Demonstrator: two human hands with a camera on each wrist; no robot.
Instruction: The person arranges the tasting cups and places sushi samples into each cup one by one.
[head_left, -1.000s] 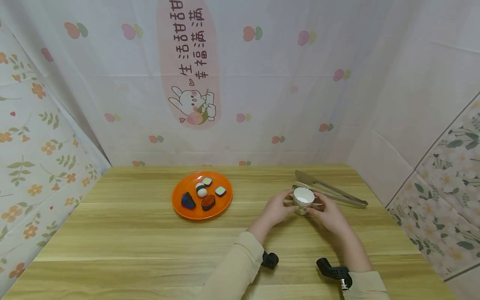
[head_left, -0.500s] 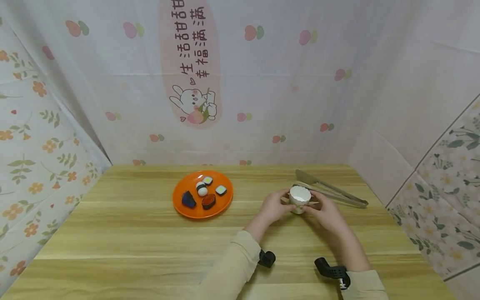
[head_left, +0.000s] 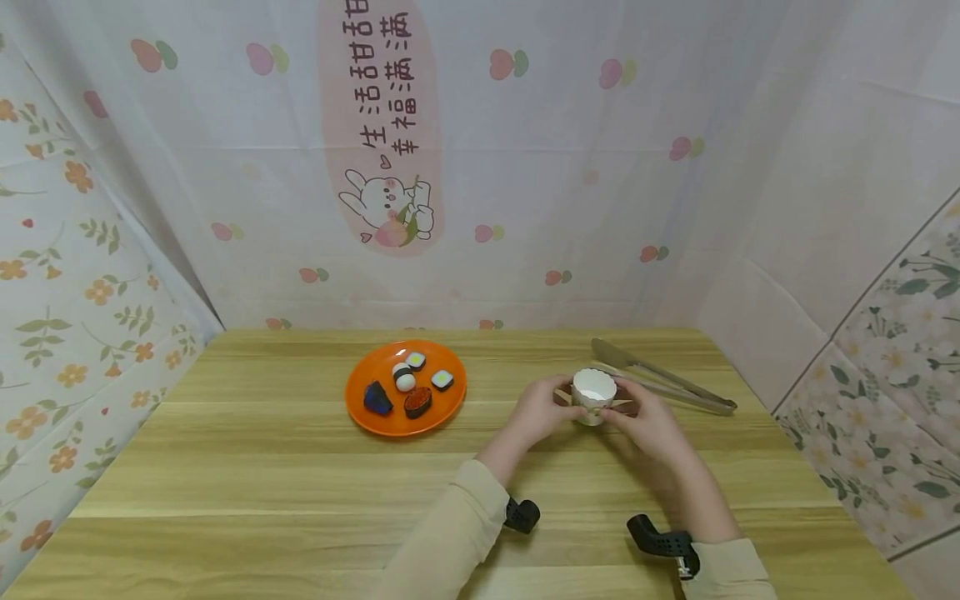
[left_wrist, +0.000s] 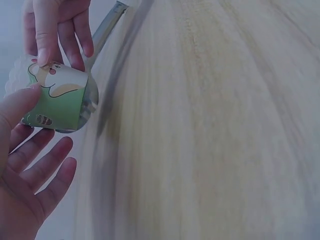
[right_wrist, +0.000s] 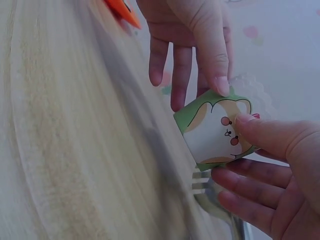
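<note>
A paper baking cup with a scalloped white rim is held upright between both hands, right of the middle of the table. Its green side shows a cartoon animal in the right wrist view. My left hand pinches the cup from the left, thumb in front. From the right, my right hand grips it likewise, thumb on the printed side. I cannot tell whether the cup's base touches the table. Metal tongs lie just behind and right of the cup, one end partly hidden by the cup and right hand.
An orange plate with several toy sushi pieces stands to the left on the wooden table. Patterned cloth hangs behind the table and along both sides.
Both hands have moved the cup slightly left, away from the tongs, the left forearm shifting most. The cup's rim first tilted a little and now stands more level. Plate and tongs stay put.
</note>
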